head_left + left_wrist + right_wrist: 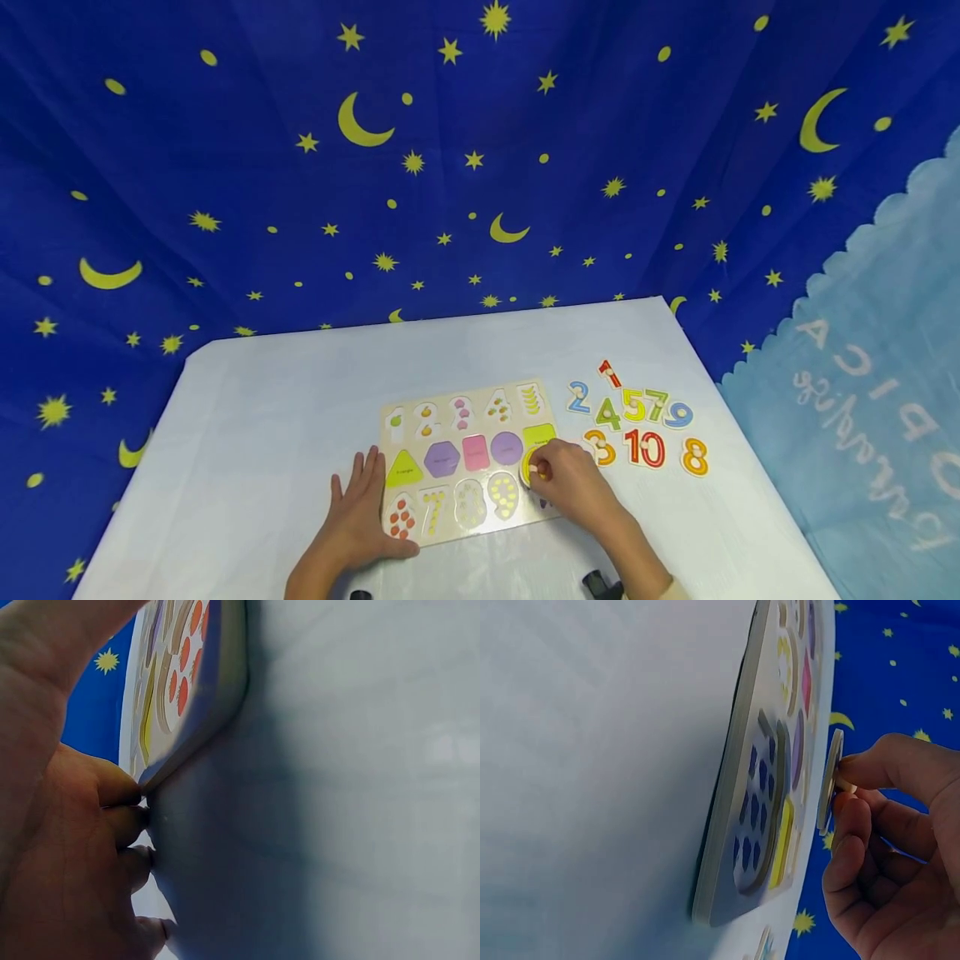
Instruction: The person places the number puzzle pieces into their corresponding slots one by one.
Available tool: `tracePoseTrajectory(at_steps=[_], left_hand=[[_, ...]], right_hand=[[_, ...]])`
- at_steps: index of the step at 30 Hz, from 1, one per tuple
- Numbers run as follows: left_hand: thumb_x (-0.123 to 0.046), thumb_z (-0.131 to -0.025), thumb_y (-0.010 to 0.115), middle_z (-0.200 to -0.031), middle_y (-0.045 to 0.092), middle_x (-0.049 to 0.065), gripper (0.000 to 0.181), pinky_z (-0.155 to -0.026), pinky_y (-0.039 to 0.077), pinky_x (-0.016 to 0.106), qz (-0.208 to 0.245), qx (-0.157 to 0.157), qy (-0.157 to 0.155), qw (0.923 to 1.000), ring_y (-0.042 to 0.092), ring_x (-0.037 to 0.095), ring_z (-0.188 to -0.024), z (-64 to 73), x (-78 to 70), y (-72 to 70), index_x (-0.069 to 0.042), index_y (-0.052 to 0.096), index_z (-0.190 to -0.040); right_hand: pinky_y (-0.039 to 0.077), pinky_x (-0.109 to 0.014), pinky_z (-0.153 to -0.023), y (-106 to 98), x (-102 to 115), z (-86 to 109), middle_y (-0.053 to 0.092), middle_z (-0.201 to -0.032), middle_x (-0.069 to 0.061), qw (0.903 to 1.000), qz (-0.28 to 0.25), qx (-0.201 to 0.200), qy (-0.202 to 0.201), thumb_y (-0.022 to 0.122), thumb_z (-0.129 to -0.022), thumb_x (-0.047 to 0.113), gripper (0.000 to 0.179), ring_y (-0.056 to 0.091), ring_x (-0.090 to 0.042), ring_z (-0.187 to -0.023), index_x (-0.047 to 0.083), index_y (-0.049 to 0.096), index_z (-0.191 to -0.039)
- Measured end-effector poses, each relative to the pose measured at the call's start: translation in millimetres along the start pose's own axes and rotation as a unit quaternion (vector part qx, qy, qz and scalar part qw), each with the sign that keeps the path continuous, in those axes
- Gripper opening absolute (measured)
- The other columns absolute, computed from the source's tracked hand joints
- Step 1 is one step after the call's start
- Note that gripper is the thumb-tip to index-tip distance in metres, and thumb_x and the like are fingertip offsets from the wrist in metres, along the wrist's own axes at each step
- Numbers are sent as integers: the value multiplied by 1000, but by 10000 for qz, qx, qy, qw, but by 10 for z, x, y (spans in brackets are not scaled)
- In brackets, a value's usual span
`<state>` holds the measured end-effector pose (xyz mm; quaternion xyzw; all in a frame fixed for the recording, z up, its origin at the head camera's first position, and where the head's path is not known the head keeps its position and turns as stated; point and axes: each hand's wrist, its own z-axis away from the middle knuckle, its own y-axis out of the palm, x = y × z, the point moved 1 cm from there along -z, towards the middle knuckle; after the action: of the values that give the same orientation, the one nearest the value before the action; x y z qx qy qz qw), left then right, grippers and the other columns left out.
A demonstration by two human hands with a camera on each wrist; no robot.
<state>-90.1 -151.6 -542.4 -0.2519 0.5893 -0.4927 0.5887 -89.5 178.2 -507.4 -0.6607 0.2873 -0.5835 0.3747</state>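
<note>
I have left hand (358,512) splayed, grasping nothing, against puzzle board (480,427), likely bracing it; right hand (567,483) pinches yellow piece (829,787) by knob (845,785), probably for finer control.

Number pieces (633,408) right of board (444,425)

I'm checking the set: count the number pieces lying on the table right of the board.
9: red 1 furthest back; 2, 4, 5, 7 and 9 in the middle; 3, 10 and 8 nearest the person. The right hand may hide others.
</note>
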Motion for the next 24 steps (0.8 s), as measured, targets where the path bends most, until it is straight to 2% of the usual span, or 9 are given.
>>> tracePoseTrajectory(at_steps=[12,24], left_hand=[[-69,-43,83,-158,10,20,147,-107,-2,66,107,10,-8,9999,2,38,-144,-6,4,-11,4,15,-151],[-71,-42,82,-158,9,19,148,-107,-3,66,140,33,-60,9999,3,38,-144,6,23,-6,3,15,-151]], right_hand=[[42,-21,-56,182,172,-62,49,-68,12,9978,36,-48,-666,73,-74,12,6,45,-3,-60,13,69,-78],[40,-20,-55,324,431,-125,46,-66,12,9943,-73,296,-1022,72,-74,9,5,43,-4,-61,11,69,-78]])
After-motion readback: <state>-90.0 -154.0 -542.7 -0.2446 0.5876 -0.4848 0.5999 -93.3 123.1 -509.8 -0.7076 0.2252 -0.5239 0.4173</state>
